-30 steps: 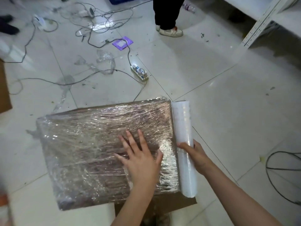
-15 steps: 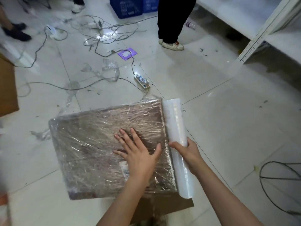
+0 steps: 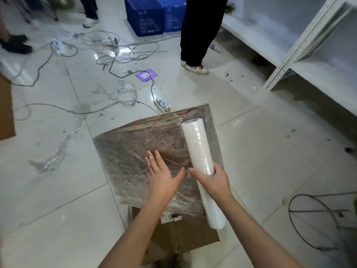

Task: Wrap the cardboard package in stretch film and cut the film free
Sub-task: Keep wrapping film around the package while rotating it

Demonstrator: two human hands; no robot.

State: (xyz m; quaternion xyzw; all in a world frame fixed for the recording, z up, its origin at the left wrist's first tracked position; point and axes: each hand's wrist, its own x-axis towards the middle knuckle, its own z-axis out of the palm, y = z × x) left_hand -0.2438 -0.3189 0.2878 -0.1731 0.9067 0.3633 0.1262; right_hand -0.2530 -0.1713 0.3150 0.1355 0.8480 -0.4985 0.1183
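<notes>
A flat cardboard package (image 3: 135, 151), covered in shiny stretch film, lies tilted on a lower brown box (image 3: 185, 236) in the middle of the floor. My left hand (image 3: 162, 176) presses flat on its top with the fingers spread. My right hand (image 3: 214, 178) grips the white roll of stretch film (image 3: 199, 151) around its middle. The roll lies lengthwise over the package's right side, its far end raised. Film runs from the roll onto the package.
Cables, a power strip (image 3: 162, 106) and scraps of torn film (image 3: 125, 91) litter the tiles beyond. A person's legs (image 3: 195, 35) stand behind, near blue crates (image 3: 146, 16). White metal shelving (image 3: 309, 45) is at the right, a wire ring (image 3: 316, 219) lower right, cardboard (image 3: 5, 113) at far left.
The roll has come up from the package's right edge onto its top, and my right hand now holds it higher. The package's right side has lifted and turned. The left hand stays pressed on top.
</notes>
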